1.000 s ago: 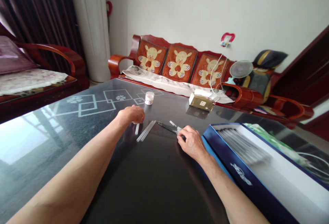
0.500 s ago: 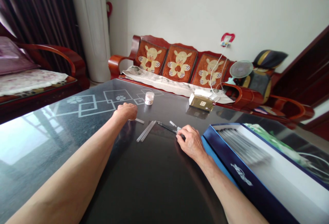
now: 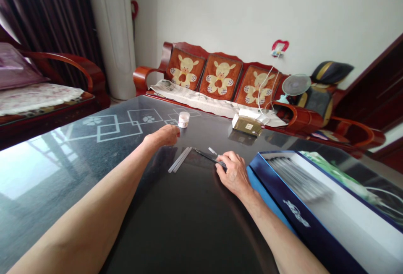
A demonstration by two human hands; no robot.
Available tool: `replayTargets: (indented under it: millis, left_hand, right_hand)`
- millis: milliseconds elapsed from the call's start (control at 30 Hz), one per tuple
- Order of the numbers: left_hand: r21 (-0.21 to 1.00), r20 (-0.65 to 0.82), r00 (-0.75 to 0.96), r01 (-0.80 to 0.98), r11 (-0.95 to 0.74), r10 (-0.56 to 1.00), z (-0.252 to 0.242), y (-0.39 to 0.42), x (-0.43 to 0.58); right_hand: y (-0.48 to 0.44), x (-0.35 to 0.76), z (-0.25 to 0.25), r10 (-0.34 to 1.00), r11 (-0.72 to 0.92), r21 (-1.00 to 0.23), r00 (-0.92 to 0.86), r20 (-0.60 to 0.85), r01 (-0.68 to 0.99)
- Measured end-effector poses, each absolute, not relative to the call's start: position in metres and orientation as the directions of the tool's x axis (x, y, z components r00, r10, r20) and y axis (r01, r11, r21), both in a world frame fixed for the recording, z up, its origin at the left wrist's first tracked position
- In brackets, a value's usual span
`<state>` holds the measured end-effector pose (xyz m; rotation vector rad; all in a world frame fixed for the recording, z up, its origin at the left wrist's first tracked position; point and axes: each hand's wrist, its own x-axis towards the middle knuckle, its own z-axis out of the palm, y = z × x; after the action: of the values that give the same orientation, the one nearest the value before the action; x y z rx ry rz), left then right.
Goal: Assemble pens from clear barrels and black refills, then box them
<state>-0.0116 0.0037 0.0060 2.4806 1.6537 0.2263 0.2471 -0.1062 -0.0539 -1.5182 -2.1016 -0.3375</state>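
Observation:
My left hand (image 3: pixel 162 135) lies low over the dark glass table (image 3: pixel 189 223), its fingers drawn together and pointing at a small white jar (image 3: pixel 183 119) just beyond them. What is inside the fingers is hidden. Two pale thin sticks (image 3: pixel 180 159) lie side by side between my hands. My right hand (image 3: pixel 233 174) rests on the table with its fingers closed on the near end of a thin dark strip (image 3: pixel 204 155) that points away to the left. A short white piece (image 3: pixel 212 151) lies beside that strip.
An open blue box (image 3: pixel 283 198) with a white inside holds several grey sticks (image 3: pixel 296 177) and stands right of my right hand. A tan tissue box (image 3: pixel 247 125) sits at the table's far edge. Behind the table is a wooden bench with bear cushions (image 3: pixel 220 76).
My left hand moved forward and right toward the white jar. The short stick that showed beside it half a second ago is out of sight. My right hand stayed put.

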Motion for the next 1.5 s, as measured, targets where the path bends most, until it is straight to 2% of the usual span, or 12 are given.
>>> replayTargets:
  millis: [67,167,333,533,900,1100,1500]
  left_hand:
    - [0.211,0.148,0.375,0.892,-0.399,0.915,0.006,0.002,-0.007]
    - [0.233,0.228,0.394,0.866,-0.442,0.891,0.005,-0.004,0.005]
    - [0.304,0.267,0.426,0.814,-0.495,0.865,-0.001,-0.011,0.023]
    - [0.295,0.363,0.451,0.774,-0.560,0.815,-0.007,-0.010,0.028]
    - [0.286,0.373,0.518,0.725,-0.626,0.770,-0.014,-0.001,0.025]
    - [0.256,0.357,0.597,0.677,-0.690,0.718,-0.018,-0.001,0.026]
    - [0.332,0.292,0.681,0.586,-0.739,0.672,-0.008,-0.015,0.031]
  right_hand:
    - [-0.106,0.247,-0.054,0.807,0.335,-0.085,-0.239,0.540,0.938]
    - [-0.106,0.246,-0.055,0.805,0.353,-0.091,-0.253,0.536,0.931]
    - [-0.106,0.247,-0.056,0.794,0.359,-0.123,-0.234,0.561,0.925]
    - [-0.108,0.245,-0.055,0.786,0.381,-0.110,-0.259,0.561,0.918]
    - [-0.108,0.242,-0.053,0.766,0.432,-0.075,-0.322,0.557,0.899]
    - [-0.099,0.249,-0.059,0.709,0.365,-0.179,-0.148,0.689,0.913]
    - [-0.099,0.251,-0.059,0.722,0.369,-0.178,-0.160,0.673,0.912]
